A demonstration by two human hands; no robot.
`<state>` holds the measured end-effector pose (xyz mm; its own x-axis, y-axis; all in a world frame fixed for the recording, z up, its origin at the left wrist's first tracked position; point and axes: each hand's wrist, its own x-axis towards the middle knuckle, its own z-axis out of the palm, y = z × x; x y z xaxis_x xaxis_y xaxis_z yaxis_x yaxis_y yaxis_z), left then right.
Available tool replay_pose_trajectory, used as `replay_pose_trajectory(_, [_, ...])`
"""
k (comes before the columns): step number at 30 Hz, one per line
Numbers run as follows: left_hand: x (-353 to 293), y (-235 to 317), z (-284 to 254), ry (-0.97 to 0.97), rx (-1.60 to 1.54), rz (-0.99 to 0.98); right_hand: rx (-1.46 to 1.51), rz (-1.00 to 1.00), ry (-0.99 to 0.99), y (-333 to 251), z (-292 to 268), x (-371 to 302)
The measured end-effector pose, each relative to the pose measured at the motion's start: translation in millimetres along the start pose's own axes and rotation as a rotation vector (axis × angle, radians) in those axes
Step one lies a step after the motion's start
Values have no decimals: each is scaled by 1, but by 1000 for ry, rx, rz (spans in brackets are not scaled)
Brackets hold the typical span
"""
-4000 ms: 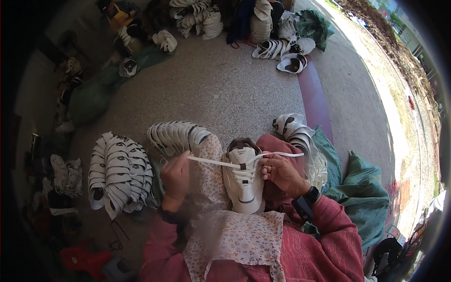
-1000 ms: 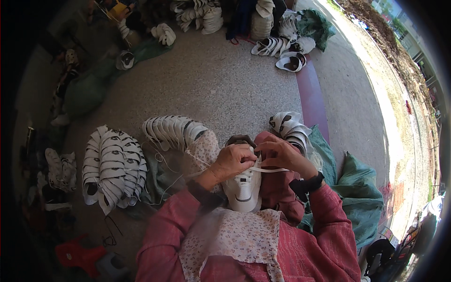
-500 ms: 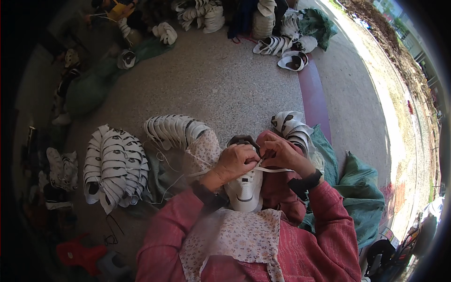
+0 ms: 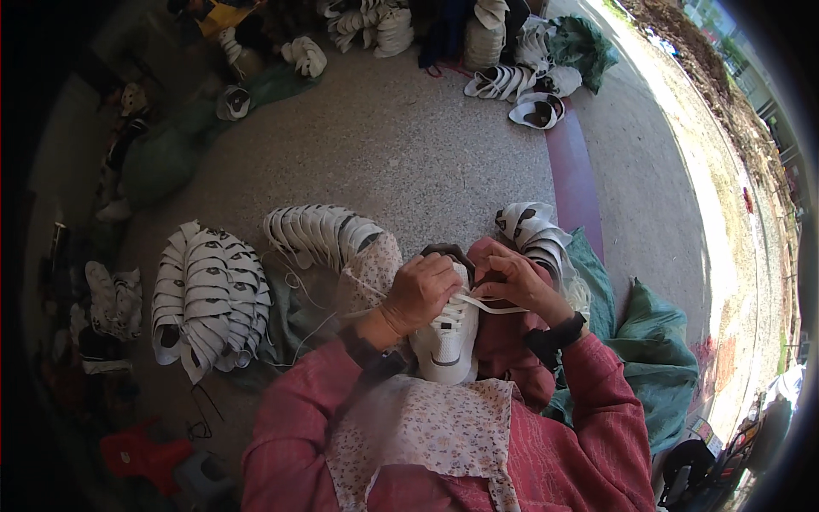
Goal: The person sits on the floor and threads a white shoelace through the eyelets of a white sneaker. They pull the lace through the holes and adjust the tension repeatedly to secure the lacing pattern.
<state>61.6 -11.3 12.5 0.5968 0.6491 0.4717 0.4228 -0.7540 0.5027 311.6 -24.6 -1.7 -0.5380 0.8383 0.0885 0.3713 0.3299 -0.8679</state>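
A white shoe upper (image 4: 448, 341) with a dark collar lies over my lap, toe toward me. My left hand (image 4: 420, 292) is closed at the left edge of its lacing opening, gripping the upper; its fingertips are partly hidden. On the other side my right hand (image 4: 519, 283) pinches a flat white shoelace (image 4: 488, 305) between thumb and forefinger. The lace runs from the upper's eyelets across to that hand. A floral apron (image 4: 444, 427) covers my front.
Nested stacks of white shoe uppers stand left (image 4: 209, 294), ahead (image 4: 320, 232) and right (image 4: 533, 229). Green sacks (image 4: 653, 341) lie on the right. A red plastic object (image 4: 145, 456) is at lower left. More uppers (image 4: 537, 111) sit farther off on the speckled floor.
My hands have moved slightly apart. The left has shifted a little left, and the right has drawn back from the opening with the lace.
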Motion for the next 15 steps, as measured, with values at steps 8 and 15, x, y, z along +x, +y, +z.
replay_pose_trajectory(8, [-38, -107, -219, 661, 632, -416, 50, 11, 10, -3, 5, 0])
replay_pose_trajectory(15, [-67, -72, -186, 444, 274, -590, 89, 7, 26, -6, 4, 0])
